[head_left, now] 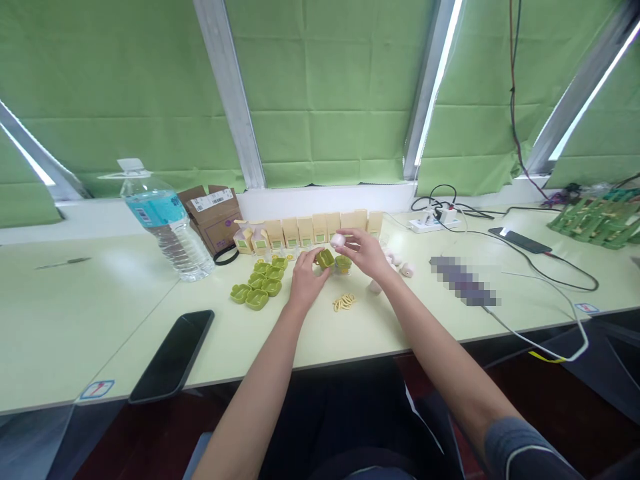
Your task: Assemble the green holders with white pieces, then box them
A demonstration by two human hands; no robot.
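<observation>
My left hand (306, 275) is closed on a small olive-green case (325, 258), held just above the table. My right hand (363, 253) pinches a small pale pink round piece (338, 240) right above that case. A second green case (343, 264) sits under my right fingers. To the left lies a cluster of several open green cases (260, 285). A small heap of yellow loops (344, 302) rests in front of my hands. More pink pieces (403, 267) lie to the right of my right wrist.
A row of small tan boxes (310, 230) stands behind the hands. A large water bottle (163, 223) and a cardboard box (213, 213) are at the back left. A black phone (174, 357) lies near the front edge. A power strip (434, 220), cables and another phone (520, 240) are on the right.
</observation>
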